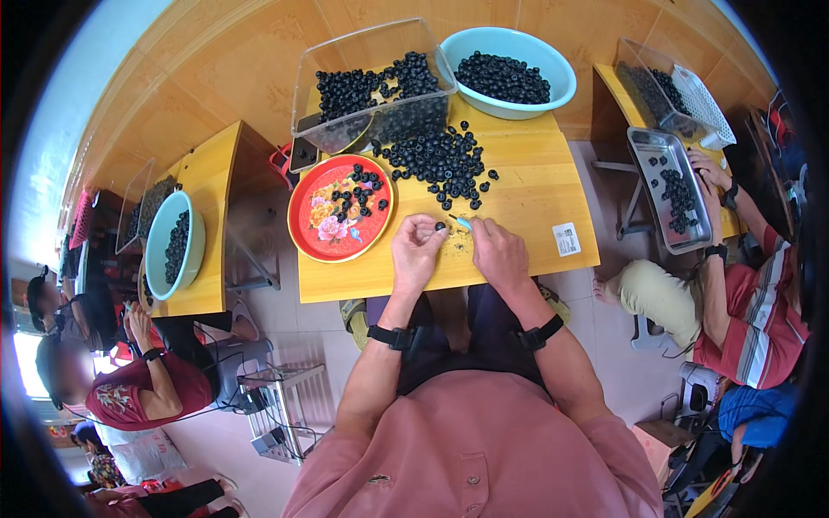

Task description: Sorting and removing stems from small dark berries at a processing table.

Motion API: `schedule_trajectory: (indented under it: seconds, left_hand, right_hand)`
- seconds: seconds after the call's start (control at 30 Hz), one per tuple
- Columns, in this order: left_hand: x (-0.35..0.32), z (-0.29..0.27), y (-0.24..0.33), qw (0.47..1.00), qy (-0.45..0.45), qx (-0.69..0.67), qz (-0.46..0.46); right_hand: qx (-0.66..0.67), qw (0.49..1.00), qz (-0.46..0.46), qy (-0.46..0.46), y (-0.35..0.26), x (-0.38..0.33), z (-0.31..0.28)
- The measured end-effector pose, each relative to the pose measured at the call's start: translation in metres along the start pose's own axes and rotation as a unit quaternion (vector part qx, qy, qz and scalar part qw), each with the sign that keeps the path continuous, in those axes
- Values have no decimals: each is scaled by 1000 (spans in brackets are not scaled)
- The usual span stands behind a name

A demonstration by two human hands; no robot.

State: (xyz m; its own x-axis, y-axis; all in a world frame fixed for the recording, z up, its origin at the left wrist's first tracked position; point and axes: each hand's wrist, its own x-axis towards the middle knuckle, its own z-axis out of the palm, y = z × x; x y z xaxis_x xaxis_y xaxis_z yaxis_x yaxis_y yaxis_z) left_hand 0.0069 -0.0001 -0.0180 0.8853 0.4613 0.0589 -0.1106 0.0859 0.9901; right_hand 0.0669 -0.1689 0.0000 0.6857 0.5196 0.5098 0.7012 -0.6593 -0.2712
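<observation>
Between its fingertips, my left hand (414,249) pinches a small round black piece (440,226), which looks like a rubber part. My right hand (502,254) grips a thin tool with a light-blue handle (464,223), its dark tip pointing toward that piece. The kind of tool is too small to tell. Dark crumbs (458,245) are scattered on the yellow table (544,194) between the hands. Just beyond them spreads a loose pile of similar black pieces (445,164), some with a hole. Left of my left hand lies a red flowered tray (304,207) with several pieces in it.
Behind the pile stand a clear plastic bin (371,47) and a light-blue basin (566,73), both holding black pieces. At the right, another person handles a metal tray (669,190) of pieces. At the left, a person sits by another basin (194,246).
</observation>
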Motion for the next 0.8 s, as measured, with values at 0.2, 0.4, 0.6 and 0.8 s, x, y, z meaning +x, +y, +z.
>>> schedule_trajectory:
  seconds: [0.2, 0.4, 0.6, 0.8]
  left_hand:
    - [2, 4, 6, 999, 9, 34, 11]
    - [3, 3, 7, 997, -1, 64, 45]
    - [-2, 2, 8, 997, 0, 45, 60]
    - [6, -25, 32, 955, 70, 232, 170]
  right_hand:
    - [2, 1000, 0, -9, 0, 0, -2]
    - [-5, 1000, -4, -13, 0, 0, -1]
    - [-6, 1000, -8, 10, -1, -1, 1]
    - [-20, 1000, 2, -4, 0, -2, -4]
